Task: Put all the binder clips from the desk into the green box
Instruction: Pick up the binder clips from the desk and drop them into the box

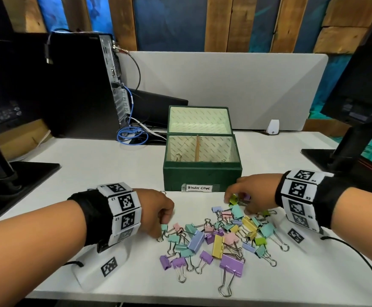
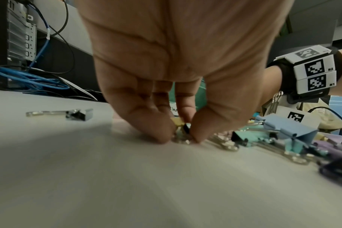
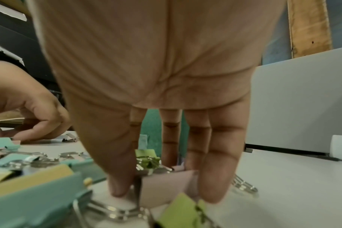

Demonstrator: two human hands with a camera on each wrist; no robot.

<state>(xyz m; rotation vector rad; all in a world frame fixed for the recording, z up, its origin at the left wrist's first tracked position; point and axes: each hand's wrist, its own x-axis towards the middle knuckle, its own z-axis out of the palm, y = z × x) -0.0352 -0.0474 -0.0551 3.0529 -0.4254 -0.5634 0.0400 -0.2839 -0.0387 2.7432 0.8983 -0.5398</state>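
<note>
A white tabletop point(image 1: 105, 165) carries a loose pile of pastel binder clips point(image 1: 219, 238) in teal, purple, yellow, pink, blue and green, spread just in front of an open green box point(image 1: 202, 173). The box stands at the middle of the tabletop with its lid raised behind it, a divider splitting its inside into two compartments, and a handwritten label point(image 1: 199, 187) reading "Binder Clips" on its front wall. The left hand point(image 1: 156, 209) reaches down at the left edge of the pile; its grip is nearly closed, thumb and fingertips point(image 2: 162, 132) pinched together on the wire handle of a small teal clip point(image 1: 164, 228) that lies on the tabletop. The right hand point(image 1: 252, 193) is lowered over the far right part of the pile, just in front of the box; its fingers point down and its thumb point(image 3: 117, 182) and a finger close on either side of a pink clip point(image 3: 166, 185), with a green clip point(image 3: 147, 155) just behind it. A silver clip point(image 2: 78, 114) lies alone to the left of the left hand. Both wrists wear black bands with square printed markers. A black computer tower point(image 1: 81, 85) with a coil of blue cable point(image 1: 129, 135) stands at the back left.
</note>
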